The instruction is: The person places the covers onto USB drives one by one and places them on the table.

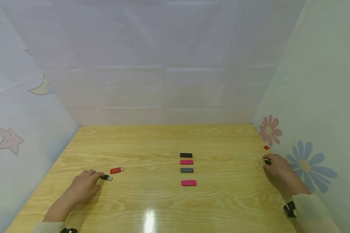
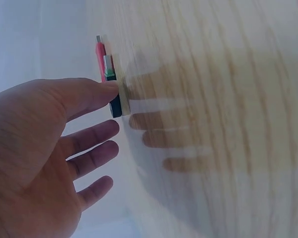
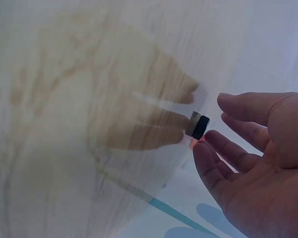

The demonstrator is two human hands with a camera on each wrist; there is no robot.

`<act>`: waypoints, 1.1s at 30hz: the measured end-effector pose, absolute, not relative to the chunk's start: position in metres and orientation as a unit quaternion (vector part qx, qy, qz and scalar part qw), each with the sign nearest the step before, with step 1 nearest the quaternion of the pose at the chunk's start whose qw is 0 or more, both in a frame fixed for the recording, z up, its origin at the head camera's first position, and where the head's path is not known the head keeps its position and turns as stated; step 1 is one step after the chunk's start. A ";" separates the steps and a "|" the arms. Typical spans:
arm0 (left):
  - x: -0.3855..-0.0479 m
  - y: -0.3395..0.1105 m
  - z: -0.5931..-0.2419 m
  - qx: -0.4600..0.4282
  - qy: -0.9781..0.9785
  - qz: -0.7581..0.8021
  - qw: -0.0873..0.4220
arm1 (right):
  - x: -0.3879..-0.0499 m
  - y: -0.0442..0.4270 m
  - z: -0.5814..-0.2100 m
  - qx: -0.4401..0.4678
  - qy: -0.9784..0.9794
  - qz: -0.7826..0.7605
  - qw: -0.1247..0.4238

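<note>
At the left of the table my left hand (image 1: 85, 185) reaches over a black USB stick (image 1: 106, 177) whose metal plug is bare. The index fingertip is at its rear end; in the left wrist view the thumb overlaps the black stick (image 2: 116, 105), with the other fingers spread apart. A red USB stick (image 1: 115, 170), also with its plug bare, lies just beyond. At the right edge my right hand (image 1: 277, 165) is around a small black cap (image 3: 201, 127), with thumb and fingers spaced apart. A small red cap (image 1: 266, 147) lies farther back.
In the middle of the wooden table (image 1: 151, 142) several USB sticks lie in a column: a black one (image 1: 186, 155), a pink one (image 1: 186, 162), a grey one (image 1: 187, 170) and another pink one (image 1: 189, 183). Sheeted walls (image 1: 163, 90) border the back and both sides.
</note>
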State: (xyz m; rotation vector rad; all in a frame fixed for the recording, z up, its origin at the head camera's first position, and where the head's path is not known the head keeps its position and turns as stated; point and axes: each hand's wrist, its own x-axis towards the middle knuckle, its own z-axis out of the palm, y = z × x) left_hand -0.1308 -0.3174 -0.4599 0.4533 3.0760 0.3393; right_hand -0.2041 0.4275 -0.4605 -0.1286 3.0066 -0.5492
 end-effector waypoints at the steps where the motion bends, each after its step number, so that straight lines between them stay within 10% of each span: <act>1: -0.131 -0.317 -0.460 0.143 0.984 0.108 0.006 | -0.205 0.427 -0.460 -0.041 0.982 -0.181 0.044; 33: -0.156 -0.318 -0.460 0.156 0.971 0.174 0.040 | -0.223 0.431 -0.467 -0.008 0.983 -0.172 0.059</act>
